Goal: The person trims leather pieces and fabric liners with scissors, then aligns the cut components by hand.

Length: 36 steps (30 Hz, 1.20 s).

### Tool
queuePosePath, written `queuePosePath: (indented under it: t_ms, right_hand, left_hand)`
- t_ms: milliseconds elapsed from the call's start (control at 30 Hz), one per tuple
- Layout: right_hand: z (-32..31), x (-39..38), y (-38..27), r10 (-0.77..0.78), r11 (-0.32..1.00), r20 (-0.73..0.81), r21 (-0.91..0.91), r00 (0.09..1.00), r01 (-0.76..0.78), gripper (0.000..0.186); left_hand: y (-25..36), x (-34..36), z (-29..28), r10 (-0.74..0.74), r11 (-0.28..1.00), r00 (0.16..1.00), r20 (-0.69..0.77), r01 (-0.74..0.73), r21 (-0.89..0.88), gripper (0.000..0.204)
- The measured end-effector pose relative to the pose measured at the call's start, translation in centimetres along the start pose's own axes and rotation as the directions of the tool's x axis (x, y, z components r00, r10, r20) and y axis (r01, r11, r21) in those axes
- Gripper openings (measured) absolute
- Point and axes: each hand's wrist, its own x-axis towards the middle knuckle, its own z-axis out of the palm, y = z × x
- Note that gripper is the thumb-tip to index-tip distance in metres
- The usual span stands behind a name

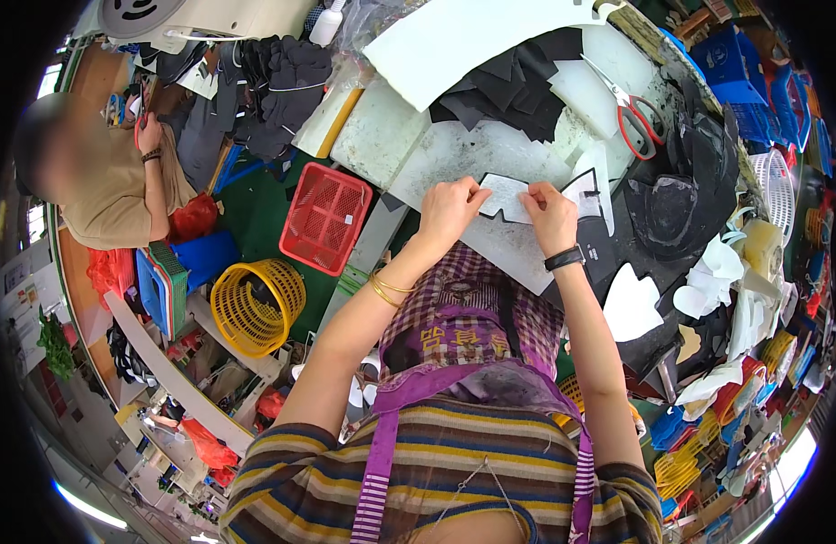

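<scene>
Between my two hands lies a small light-grey piece with a black edge and a notch in its near side (506, 199), over the worn pale work surface (490, 150). My left hand (451, 208) pinches its left end between thumb and fingers. At the other end, my right hand (551, 216) pinches the right corner. Just right of that hand is another light piece with a dark outline (582, 194). A pile of black cut pieces (517, 83) lies beyond my hands, partly under a large white sheet (472, 41).
Red-handled scissors (637, 127) lie at the far right of the surface. Black scraps (676, 213) and white offcuts (633, 304) spread to the right. Left of me are a red basket (326, 218) and a yellow basket (257, 308). A co-worker (119, 181) sits farther left, holding scissors.
</scene>
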Motion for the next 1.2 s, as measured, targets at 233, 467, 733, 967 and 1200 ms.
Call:
queuePosePath:
  t_ms: [233,467,733,967,1200]
  right_hand:
    - [0.3,0.0,-0.4,-0.042,0.996,-0.02,-0.078,0.999,0.04,0.017]
    - [0.2,-0.1,-0.6,-0.02,0.992,-0.017,-0.122,1.0,0.018,0.015]
    - [0.6,-1.0,-0.5,-0.113,0.936,0.002,-0.336,0.994,0.107,0.022]
    - [-0.1,-4.1,-0.4,0.017,0.984,-0.144,0.179,0.989,0.009,0.047]
    - [0.1,-3.4,0.0,0.116,0.969,-0.15,0.236,0.982,-0.078,0.034]
  left_hand:
    - [0.0,0.4,-0.1,0.089,0.983,0.996,0.014,-0.09,0.161,0.026]
    - [1.6,1.0,-3.2,0.171,0.957,0.985,-0.028,-0.159,0.242,0.015]
    - [3.0,-4.5,2.2,0.481,0.81,0.869,0.113,-0.49,0.321,0.046]
    - [3.5,-3.3,1.9,0.454,0.782,0.884,0.114,-0.456,0.426,0.045]
    - [4.9,-0.6,1.3,0.336,0.809,0.9,0.277,-0.427,0.404,0.043]
